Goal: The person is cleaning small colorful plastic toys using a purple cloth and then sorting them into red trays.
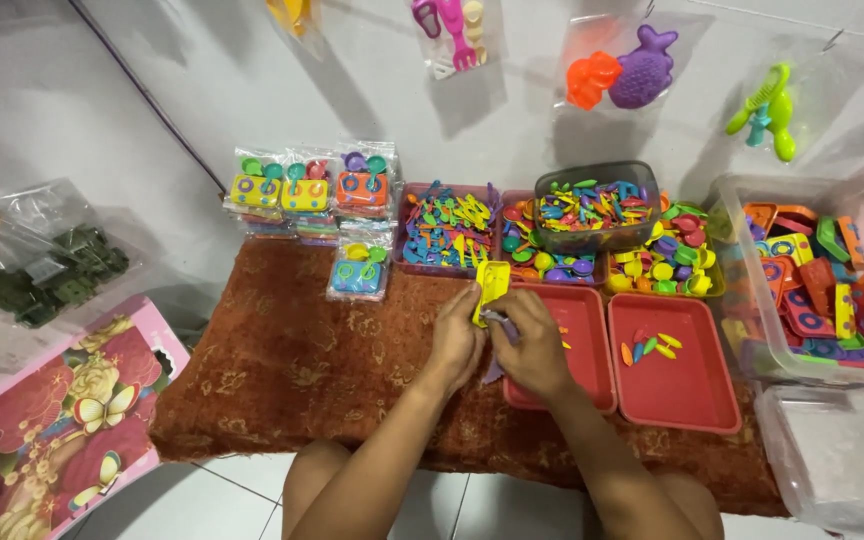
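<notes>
My left hand (455, 340) and my right hand (532, 350) meet above the brown patterned rug (292, 370), at the left edge of a red tray (592, 375). My left hand grips a flat yellow plastic toy piece (493, 283) held upright. My right hand pinches a small purple piece (505, 325) pressed against the yellow one. What else lies under the fingers is hidden.
A second red tray (697, 395) holds a few small coloured bits. Behind stand trays of small coloured toys (447, 230), a dark tub (592, 205) and packed toy sets (307, 190). A clear bin (812, 290) sits right, a pink box (52, 410) left.
</notes>
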